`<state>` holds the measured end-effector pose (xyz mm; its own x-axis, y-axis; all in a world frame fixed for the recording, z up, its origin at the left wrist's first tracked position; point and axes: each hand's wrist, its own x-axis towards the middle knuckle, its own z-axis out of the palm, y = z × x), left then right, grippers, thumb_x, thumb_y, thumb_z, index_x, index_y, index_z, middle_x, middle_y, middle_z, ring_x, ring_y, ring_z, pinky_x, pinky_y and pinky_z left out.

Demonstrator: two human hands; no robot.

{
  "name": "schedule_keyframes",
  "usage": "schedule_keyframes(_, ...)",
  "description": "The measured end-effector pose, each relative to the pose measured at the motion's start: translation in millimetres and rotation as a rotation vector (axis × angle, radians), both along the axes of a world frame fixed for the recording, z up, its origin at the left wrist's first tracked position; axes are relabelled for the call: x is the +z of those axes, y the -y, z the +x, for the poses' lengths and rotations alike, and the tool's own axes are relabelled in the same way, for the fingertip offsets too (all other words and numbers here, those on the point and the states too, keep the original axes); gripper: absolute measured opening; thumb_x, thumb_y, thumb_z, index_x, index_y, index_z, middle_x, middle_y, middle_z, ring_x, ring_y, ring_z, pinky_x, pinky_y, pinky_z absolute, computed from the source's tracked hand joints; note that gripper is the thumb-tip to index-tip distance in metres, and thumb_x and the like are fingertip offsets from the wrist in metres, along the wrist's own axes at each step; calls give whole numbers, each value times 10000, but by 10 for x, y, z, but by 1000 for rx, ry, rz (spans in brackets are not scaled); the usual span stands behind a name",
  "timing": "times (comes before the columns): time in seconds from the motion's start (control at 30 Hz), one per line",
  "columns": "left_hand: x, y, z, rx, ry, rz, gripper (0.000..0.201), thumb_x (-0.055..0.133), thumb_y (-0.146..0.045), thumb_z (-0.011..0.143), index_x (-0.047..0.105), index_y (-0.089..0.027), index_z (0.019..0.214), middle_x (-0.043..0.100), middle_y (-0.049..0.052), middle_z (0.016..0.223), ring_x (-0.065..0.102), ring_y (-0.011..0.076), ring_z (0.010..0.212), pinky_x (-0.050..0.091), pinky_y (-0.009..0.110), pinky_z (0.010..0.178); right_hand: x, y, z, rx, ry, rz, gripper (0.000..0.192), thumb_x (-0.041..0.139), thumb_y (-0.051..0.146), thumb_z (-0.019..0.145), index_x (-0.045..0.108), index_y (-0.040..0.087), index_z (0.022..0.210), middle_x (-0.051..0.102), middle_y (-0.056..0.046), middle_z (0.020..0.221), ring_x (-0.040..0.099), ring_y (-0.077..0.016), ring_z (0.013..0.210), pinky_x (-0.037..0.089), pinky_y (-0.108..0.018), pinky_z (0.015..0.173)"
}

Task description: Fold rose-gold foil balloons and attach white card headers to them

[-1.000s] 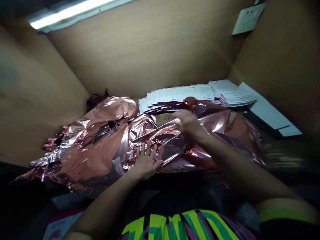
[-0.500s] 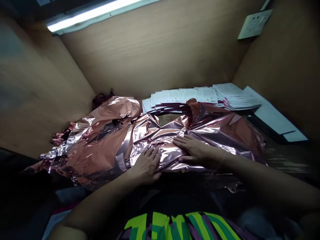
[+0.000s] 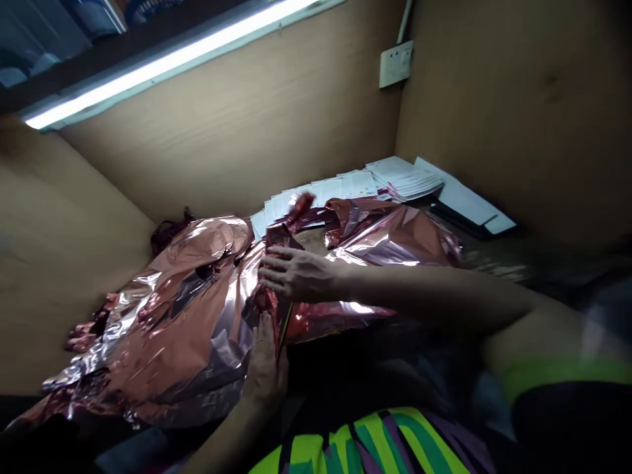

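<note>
Rose-gold foil, looking like flat deflated foil balloons, is spread across the worktop. One foil balloon [image 3: 340, 316] is partly folded over in front of me, with a narrow crumpled strip standing up near its middle. My right hand [image 3: 299, 273] lies on the folded part, fingers stretched and slightly apart. Below it, my left hand [image 3: 266, 365] rests along the fold's left side, fingers extended upward and thumb apart. A thin yellow-edged seam runs between the hands. Further foil pieces [image 3: 172, 342] overlap on the left.
White printed cards [image 3: 345, 185] lie in an overlapping row at the back, with a thicker stack [image 3: 407, 179] at their right. A white sheet [image 3: 464, 197] rests on a dark flat item. Wooden walls enclose the worktop; a socket [image 3: 395, 64] and a tube light [image 3: 172, 62] are above.
Both hands lay flat on the spread foil; now its right part is folded leftward under my right hand. My right hand has moved left, above my left hand. The view has shifted right.
</note>
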<state>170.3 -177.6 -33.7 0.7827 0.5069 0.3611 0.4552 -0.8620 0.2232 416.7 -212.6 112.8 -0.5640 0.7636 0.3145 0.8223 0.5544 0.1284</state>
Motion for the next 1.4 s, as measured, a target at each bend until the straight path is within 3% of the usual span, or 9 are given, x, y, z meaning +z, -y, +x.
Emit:
schedule_keyframes(0.17, 235, 27, 367, -175, -254, 129, 863, 341, -57, 850, -126, -207, 1560, 127, 112, 1633, 31, 286, 1512, 130, 584, 1215, -281, 846, 228, -269, -66, 18, 526, 410, 117, 912, 470, 79, 1433, 420, -160, 1511, 291, -334, 1453, 212, -567, 1191)
schedule_keyframes(0.37, 693, -151, 736, -423, -701, -320, 768, 449, -127, 802, 257, -187, 1543, 222, 103, 1612, 207, 283, 1489, 217, 475, 1200, -1187, 1226, 1147, -407, -344, -470, 661, 503, 68, 737, 565, 200, 1382, 520, -105, 1442, 477, -319, 1343, 414, -510, 1081)
schedule_keyframes(0.5, 916, -524, 932, -373, -664, -682, 409, 417, -345, 930, 614, -198, 1257, 669, 71, 1221, 621, 243, 1090, 484, 325, 927, -1111, 1106, 1530, -558, -728, -707, 441, 515, 252, 808, 692, 201, 1209, 701, -71, 1191, 650, -292, 1105, 506, -416, 965)
schedule_keyframes(0.6, 937, -832, 1078, -208, -582, -817, 440, 477, -515, 899, 681, -158, 1056, 704, 55, 999, 633, 227, 904, 488, 285, 796, -1026, 903, 1622, -648, -989, -752, 473, 525, 469, 863, 676, 145, 1173, 726, -94, 1076, 671, -281, 985, 528, -380, 871)
schedule_keyframes(0.8, 831, -752, 1205, 59, -553, -395, 493, 500, -495, 905, 612, -120, 1204, 642, 163, 1188, 573, 328, 1121, 437, 423, 967, -1107, 578, 1515, -750, -800, -588, 350, 440, 380, 941, 659, 134, 1057, 708, -125, 1062, 640, -259, 973, 480, -340, 855)
schedule_keyframes(0.9, 676, -501, 1246, -78, -501, -112, 599, 447, -480, 957, 403, -157, 1460, 377, 172, 1531, 312, 352, 1423, 263, 502, 1153, -1075, 529, 1435, -783, -676, -596, 309, 399, 317, 963, 644, 148, 1049, 699, -127, 1097, 638, -237, 981, 465, -292, 825)
schedule_keyframes(1.03, 499, -372, 1284, -201, -692, -236, 659, 213, -503, 1017, 156, -141, 1564, 86, 133, 1634, 22, 311, 1513, 114, 535, 1209, -1038, 515, 1337, -895, -603, -605, 268, 435, 312, 945, 609, 176, 1097, 693, -121, 1112, 645, -238, 951, 445, -284, 762)
schedule_keyframes(1.2, 626, -329, 1290, -230, -708, -411, 701, 133, -572, 1001, 92, -169, 1573, 12, 90, 1635, -36, 265, 1511, 105, 507, 1223, -1071, 490, 1288, -993, -564, -587, 271, 494, 349, 921, 596, 221, 1137, 698, -105, 1077, 648, -264, 938, 425, -310, 723)
schedule_keyframes(1.4, 461, 47, 1290, -168, -734, -261, 796, 271, -584, 973, 67, -96, 1568, -61, 112, 1626, -108, 313, 1501, -36, 573, 1203, -1093, 403, 1128, -1099, -550, -460, 283, 533, 346, 933, 564, 209, 1179, 665, -113, 1130, 644, -269, 974, 441, -330, 763)
